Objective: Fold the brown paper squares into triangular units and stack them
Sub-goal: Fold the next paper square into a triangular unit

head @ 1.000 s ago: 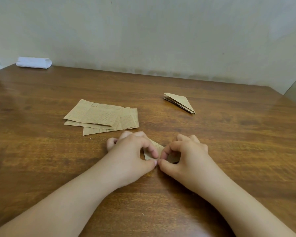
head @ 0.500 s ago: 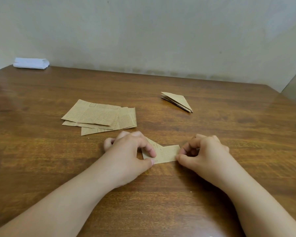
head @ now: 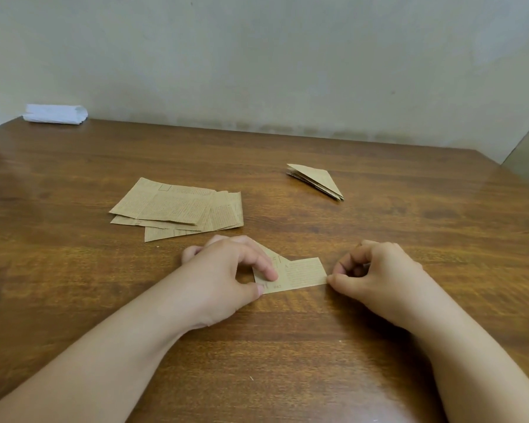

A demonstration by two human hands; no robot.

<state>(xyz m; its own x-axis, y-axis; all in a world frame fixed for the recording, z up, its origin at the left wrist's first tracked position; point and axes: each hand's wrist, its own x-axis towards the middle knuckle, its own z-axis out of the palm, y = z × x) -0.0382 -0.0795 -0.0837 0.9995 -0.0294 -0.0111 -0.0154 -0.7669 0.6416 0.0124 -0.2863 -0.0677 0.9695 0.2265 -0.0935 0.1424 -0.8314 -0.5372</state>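
Observation:
A partly folded brown paper piece point(head: 300, 274) lies flat on the wooden table point(head: 287, 346) in front of me, one corner turned up into a slant at its left. My left hand point(head: 223, 279) pinches its left end, index finger on top and thumb at the near edge. My right hand point(head: 379, 276) has its fingers curled, and only the thumb tip touches the piece's right end. A loose pile of flat brown paper squares point(head: 177, 209) lies beyond my left hand. A small stack of folded triangular units point(head: 316, 180) sits farther back to the right.
A white folded bundle point(head: 55, 114) lies at the table's far left corner by the wall. The table's right edge runs diagonally at the far right.
My right hand has slid to the right along the folded piece, from beside my left hand to the piece's right end, uncovering it. My left hand has stayed in place.

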